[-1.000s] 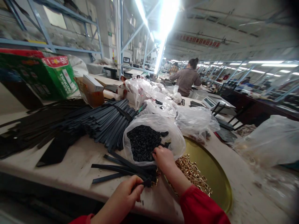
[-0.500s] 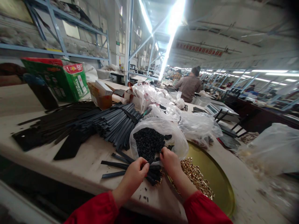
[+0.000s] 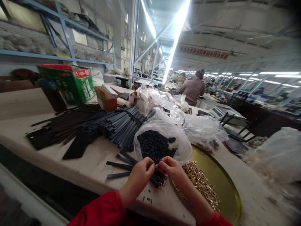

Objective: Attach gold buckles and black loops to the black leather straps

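My left hand (image 3: 141,172) and my right hand (image 3: 172,169) meet fingertip to fingertip at the front of an open clear plastic bag (image 3: 185,144). Small black pieces (image 3: 152,142), loop-like in shape, fill the bag. The left thumb and finger pinch a dark strap end. A small black piece sits in the right pinch, mostly hidden by the fingers. Under the hands lie several black straps (image 3: 117,164), some with gold metal fittings (image 3: 162,185) at their ends. Beside my right forearm, gold metal fittings (image 3: 199,185) are heaped on a golden round tray (image 3: 223,175).
A tied bundle of black straps (image 3: 122,125) lies left of the bag. Behind stand a green carton (image 3: 70,84), a small brown box (image 3: 107,100) and more plastic bags (image 3: 204,128). Another person (image 3: 192,89) is farther back. Tiny dark scraps (image 3: 148,199) lie near the table edge.
My right hand has come back from the bag's opening, down and toward my left hand. The fingertips of both hands now meet. The view has shifted slightly.
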The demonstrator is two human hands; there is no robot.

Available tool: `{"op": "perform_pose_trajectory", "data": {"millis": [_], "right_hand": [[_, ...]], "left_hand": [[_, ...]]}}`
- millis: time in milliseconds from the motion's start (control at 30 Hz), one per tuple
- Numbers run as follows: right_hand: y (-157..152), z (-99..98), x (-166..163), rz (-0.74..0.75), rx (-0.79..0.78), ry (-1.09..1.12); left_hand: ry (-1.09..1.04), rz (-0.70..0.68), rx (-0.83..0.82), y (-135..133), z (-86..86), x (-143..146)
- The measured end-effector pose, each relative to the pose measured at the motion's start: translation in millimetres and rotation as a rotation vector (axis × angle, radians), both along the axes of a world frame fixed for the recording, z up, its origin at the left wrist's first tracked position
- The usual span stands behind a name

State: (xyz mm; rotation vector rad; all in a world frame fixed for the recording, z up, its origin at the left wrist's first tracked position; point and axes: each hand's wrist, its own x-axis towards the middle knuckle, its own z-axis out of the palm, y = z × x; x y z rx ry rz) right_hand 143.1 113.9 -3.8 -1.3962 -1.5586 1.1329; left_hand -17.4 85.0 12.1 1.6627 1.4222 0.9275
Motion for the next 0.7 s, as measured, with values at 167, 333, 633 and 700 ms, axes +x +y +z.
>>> {"op": "perform_pose_trajectory", "data": {"millis": [167, 333, 633, 700], "right_hand": [[-21, 1.5, -2, -0.015, -0.070, 0.225], [-34, 0.2, -1, -0.039, -0.116, 0.406], [-54, -8.5, -1, 0.003, -0.258, 0.491], [-59, -11.0, -4, -0.021, -0.265, 0.532]], "left_hand": [[0.008, -0.074, -0.048, -10, 0.3, -2], [-0.112, -0.196, -0.371, -11, -2.0, -2], [-0.185, -0.338, -0.327, -25, 4.6, -1], [-0.260, -0.377, -0.305, -31, 5.8, -3]]}}
